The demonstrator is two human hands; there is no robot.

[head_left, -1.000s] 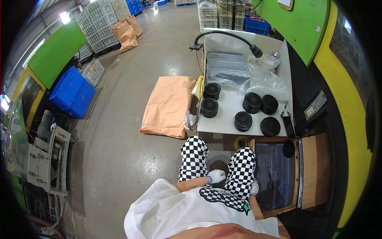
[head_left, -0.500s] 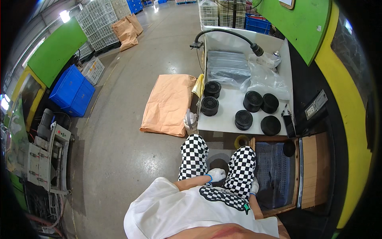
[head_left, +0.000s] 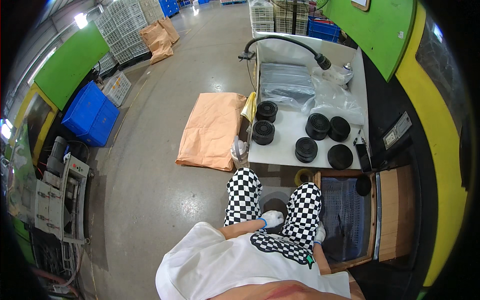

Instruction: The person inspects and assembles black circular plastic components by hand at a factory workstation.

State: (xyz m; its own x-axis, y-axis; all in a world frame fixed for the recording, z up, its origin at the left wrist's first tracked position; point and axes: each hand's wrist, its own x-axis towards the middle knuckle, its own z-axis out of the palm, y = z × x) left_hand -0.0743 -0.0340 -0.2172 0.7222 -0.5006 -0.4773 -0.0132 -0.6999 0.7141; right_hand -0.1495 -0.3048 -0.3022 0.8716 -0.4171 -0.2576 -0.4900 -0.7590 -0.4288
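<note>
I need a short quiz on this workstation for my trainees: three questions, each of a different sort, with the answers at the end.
1. Count: How many black cylindrical parts stand on the white workbench?

2. True or false: The white-gloved left hand is between the two checkered trouser legs.

3. Multiple choice: Which of these lies just beyond the left side of the workbench?
A. a wooden board
B. a tan paper sack
C. a stack of grey sheets

Key: 1. Six. 2. True. 3. B.
</note>
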